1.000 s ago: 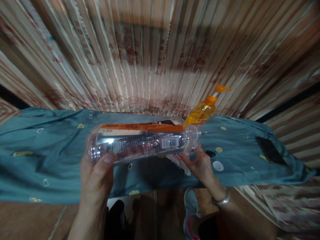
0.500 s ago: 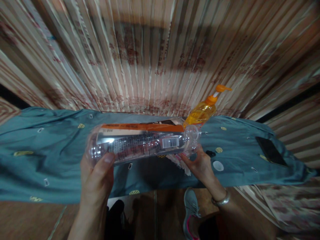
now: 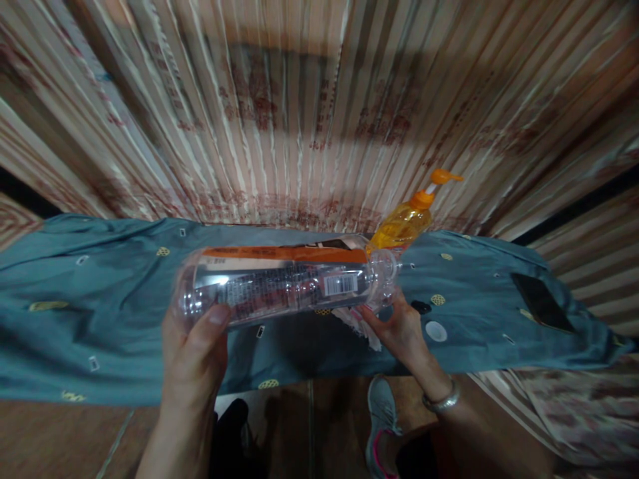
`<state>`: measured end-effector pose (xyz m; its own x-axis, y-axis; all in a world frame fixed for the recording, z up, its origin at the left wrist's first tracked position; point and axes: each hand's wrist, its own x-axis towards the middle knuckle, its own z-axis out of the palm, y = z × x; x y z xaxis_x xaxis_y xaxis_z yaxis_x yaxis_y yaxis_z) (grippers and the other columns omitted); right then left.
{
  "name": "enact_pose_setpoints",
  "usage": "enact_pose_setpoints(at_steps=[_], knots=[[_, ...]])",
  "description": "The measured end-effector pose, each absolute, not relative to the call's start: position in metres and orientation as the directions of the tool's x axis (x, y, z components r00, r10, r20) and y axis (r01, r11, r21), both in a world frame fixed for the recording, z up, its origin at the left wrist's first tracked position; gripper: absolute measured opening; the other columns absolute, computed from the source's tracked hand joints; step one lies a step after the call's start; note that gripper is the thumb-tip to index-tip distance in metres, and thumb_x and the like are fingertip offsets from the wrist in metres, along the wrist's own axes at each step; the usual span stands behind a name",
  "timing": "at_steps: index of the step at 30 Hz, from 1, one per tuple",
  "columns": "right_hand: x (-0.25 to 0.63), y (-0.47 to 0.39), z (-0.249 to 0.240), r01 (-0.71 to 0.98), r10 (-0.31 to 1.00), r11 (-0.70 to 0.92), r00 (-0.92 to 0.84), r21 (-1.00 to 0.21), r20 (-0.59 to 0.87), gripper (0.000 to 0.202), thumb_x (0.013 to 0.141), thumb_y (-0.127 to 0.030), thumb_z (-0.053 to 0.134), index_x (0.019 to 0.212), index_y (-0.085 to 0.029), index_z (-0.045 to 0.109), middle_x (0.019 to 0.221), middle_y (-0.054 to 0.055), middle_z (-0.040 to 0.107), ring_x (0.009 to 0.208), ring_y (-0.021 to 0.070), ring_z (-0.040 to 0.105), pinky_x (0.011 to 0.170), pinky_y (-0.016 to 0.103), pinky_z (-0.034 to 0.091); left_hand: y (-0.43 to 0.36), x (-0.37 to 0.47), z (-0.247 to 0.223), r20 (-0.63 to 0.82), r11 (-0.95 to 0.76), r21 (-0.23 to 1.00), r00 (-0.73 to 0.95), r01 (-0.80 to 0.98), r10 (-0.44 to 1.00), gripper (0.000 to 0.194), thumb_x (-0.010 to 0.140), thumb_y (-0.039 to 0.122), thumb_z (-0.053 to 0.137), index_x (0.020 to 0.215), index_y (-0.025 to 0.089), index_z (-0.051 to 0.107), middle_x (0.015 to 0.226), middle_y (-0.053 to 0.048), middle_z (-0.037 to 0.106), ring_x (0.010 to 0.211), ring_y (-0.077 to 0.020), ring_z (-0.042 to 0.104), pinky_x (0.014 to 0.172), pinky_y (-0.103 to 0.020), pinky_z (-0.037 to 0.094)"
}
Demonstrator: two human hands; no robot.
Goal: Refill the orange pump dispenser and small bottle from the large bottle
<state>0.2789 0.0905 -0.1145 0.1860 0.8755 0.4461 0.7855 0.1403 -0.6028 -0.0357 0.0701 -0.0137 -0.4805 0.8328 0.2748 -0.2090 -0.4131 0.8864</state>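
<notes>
A large clear plastic bottle (image 3: 294,286) lies sideways in the air over the cloth-covered surface, with an orange-edged label and a barcode facing me. My left hand (image 3: 196,346) is wrapped round its base end, thumb on the near side. At the neck end, on the right, my right hand (image 3: 399,326) is closed on a pinkish-white cloth (image 3: 358,324) held against the bottle's underside. Part of the cloth and the right fingertips are hidden behind the bottle. Just behind the neck stands a pump bottle (image 3: 401,226) of yellow-orange liquid with an orange pump top.
A teal patterned cloth (image 3: 120,293) covers the surface. Right of my hand lie a white round cap (image 3: 436,330) and a small black item (image 3: 421,307); farther right is a dark phone (image 3: 542,303). A pleated curtain (image 3: 299,120) hangs behind.
Hardly anything differs. Both hands and the plastic bottle keep the same place, with only a very slight shift of the left hand.
</notes>
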Motion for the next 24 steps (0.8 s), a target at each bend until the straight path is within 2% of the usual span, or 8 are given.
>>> enact_pose_setpoints(at_steps=[6,14,24], knots=[[0.2796,0.0907,-0.1164,0.792,0.874,0.142,0.181,-0.594,0.451,0.075,0.095,-0.095,0.062,0.117,-0.024,0.074,0.092,0.016,0.09,0.081,0.0396,0.089,0.07,0.047,0.07,0.0713,-0.0335,-0.0136,0.261,-0.42,0.878,-0.509,-0.228,0.821,0.07,0.054,0.059,0.113,0.115,0.033,0.092,0.128,-0.005,0.082,0.138,-0.0442,0.074,0.137,-0.063,0.05],[0.2791,0.0901,-0.1137,0.787,0.884,0.113,0.199,-0.607,0.423,0.08,0.092,-0.1,0.061,0.115,-0.024,0.074,0.095,0.017,0.091,0.084,0.041,0.09,0.073,0.048,0.071,0.0702,-0.0369,-0.0141,0.267,-0.409,0.885,-0.479,-0.22,0.836,0.067,0.055,0.057,0.113,0.114,0.035,0.092,0.131,-0.004,0.083,0.15,-0.0461,0.069,0.142,-0.063,0.043],[0.2776,0.0892,-0.1133,0.776,0.891,0.093,0.215,-0.624,0.4,0.081,0.091,-0.098,0.062,0.119,-0.023,0.074,0.094,0.017,0.091,0.082,0.0409,0.089,0.07,0.047,0.069,0.0716,-0.0325,-0.0117,0.239,-0.407,0.882,-0.516,-0.24,0.823,0.074,0.048,0.061,0.114,0.114,0.034,0.094,0.119,-0.004,0.083,0.133,-0.042,0.076,0.137,-0.061,0.05]])
